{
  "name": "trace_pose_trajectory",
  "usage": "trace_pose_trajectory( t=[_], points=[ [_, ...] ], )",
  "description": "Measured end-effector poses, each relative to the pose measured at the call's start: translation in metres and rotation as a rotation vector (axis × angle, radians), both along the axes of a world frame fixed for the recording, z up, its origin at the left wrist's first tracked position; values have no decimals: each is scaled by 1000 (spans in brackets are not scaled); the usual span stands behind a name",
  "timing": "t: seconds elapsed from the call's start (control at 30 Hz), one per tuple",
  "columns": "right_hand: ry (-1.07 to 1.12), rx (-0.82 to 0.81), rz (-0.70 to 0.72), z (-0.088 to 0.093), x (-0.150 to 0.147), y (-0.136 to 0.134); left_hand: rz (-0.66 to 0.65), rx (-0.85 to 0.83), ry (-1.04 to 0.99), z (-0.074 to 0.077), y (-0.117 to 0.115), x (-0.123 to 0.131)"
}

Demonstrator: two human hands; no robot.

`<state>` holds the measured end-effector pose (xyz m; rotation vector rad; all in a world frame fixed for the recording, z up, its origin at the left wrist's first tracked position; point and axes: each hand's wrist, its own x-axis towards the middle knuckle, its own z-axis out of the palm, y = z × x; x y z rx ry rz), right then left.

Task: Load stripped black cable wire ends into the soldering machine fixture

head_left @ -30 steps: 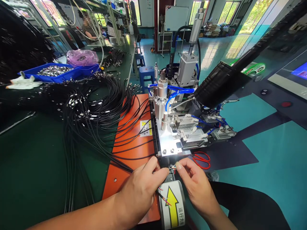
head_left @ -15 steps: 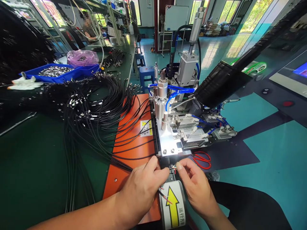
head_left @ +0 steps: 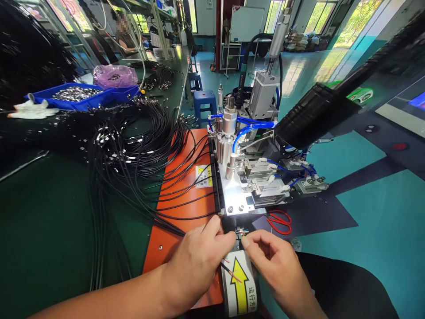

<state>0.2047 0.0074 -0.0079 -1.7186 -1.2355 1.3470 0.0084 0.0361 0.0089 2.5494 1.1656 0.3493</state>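
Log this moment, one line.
left hand: gripping black cables | right hand: close beside coloured wire ends | ahead: metal machine | nearby: red-handled scissors

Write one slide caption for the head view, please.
Left hand holding black cables, right hand at coloured wire ends, beside a machine.

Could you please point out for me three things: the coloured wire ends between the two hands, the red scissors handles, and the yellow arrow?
Coloured wire ends (head_left: 244,231): head view, on the small cluster.
Red scissors handles (head_left: 280,221): head view, middle of the loops.
Yellow arrow (head_left: 241,297): head view, on its shaft.
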Motion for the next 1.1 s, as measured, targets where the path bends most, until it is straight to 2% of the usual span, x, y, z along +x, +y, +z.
trace_pose_trajectory(
  t=[0.33, 0.57, 0.87, 1.1],
  points=[
    [-169, 27, -34, 0, -6, 0, 5, 0, -3, 0, 1, 1],
    [-242, 174, 24, -2, -3, 1, 6, 30, -25, -1, -1, 0],
    [-143, 122, 37, -7, 6, 5, -3, 13, -24, -3, 0, -1],
    [-34, 253, 97, 2, 3, 15, -3, 57, -20, -7, 0, -2]
  ],
)
